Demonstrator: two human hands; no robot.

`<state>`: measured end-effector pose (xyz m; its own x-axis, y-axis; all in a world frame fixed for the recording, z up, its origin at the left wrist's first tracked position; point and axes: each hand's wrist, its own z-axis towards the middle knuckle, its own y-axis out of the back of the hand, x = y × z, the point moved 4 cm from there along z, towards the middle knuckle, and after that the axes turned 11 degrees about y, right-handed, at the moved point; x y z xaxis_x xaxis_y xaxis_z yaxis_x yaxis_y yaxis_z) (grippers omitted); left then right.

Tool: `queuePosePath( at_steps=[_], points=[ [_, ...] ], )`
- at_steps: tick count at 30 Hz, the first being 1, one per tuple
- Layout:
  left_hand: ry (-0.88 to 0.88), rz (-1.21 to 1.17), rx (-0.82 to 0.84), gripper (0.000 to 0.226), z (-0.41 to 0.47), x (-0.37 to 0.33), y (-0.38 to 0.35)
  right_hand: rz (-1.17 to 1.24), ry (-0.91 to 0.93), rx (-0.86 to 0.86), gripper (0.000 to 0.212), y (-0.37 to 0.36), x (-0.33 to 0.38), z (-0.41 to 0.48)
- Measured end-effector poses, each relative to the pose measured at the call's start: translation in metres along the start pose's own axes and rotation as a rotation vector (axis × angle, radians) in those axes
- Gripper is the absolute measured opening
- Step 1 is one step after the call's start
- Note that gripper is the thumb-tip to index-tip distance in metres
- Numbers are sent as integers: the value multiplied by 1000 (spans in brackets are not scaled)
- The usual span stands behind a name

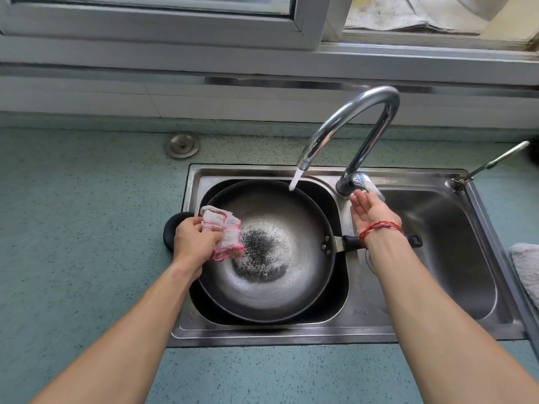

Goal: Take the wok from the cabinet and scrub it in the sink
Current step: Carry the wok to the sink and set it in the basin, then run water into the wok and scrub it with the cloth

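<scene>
**A:** What are the two hands doing?

**B:** The left hand (196,240) is closed around a folded white cloth (223,233) with pink edging, held at the left inner wall of the wok (271,252). The right hand (372,212) is spread open and flat, holding nothing, its fingertips at the lever on the base of the tap (354,135). A red string (379,228) is wound around that wrist.

**A:** Where is the wok?

**B:** It sits in the left basin of a steel sink (320,328) set into a speckled blue-green desk (87,228), and fills most of that basin. Its long dark handle (350,242) points right, across the divider, passing under the right wrist. A dark helper grip pokes out over the sink's left rim, beside the left hand.

**A:** What is inside the containers?

**B:** The wok's bottom has a dark, speckled patch ringed with pale residue. A stream of water (294,180) runs from the spout onto the wok's far rim. The right basin looks bare.

**A:** And the count?

**B:** One wok, one cloth in hand, one tap, two basins. A grey towel (525,269) lies at the right edge.
</scene>
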<state>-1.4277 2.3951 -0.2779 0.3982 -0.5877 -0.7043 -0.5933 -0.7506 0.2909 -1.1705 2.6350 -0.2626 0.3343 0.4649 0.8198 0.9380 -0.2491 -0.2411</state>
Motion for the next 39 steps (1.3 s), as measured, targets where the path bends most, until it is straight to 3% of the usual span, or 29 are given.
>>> queuePosePath(
  at_steps=[9,16,18,21,24,29,33,39],
  points=[
    [18,-41,38,43,-5,5,-6,-105,-20,53,19,2,-8,-13],
    [24,-78,182,47,-22,9,-25,-431,-123,365,18,-10,-67,-63],
    [23,-71,243,46,-31,8,-32,-492,-207,446,31,-12,-90,-78],
    [18,-54,331,46,-42,9,-43,-418,-414,584,53,-17,-118,-102],
    [-32,19,352,43,-49,12,-47,-214,-514,700,53,-22,-132,-116],
    [-142,164,270,36,-45,12,-36,-222,-437,614,35,-16,-136,-106],
    [-221,257,122,31,-31,5,-12,-466,-140,491,13,-13,-122,-91],
    [-348,349,-227,18,-16,-16,38,-722,-80,672,15,-21,-122,-83]
  ],
)
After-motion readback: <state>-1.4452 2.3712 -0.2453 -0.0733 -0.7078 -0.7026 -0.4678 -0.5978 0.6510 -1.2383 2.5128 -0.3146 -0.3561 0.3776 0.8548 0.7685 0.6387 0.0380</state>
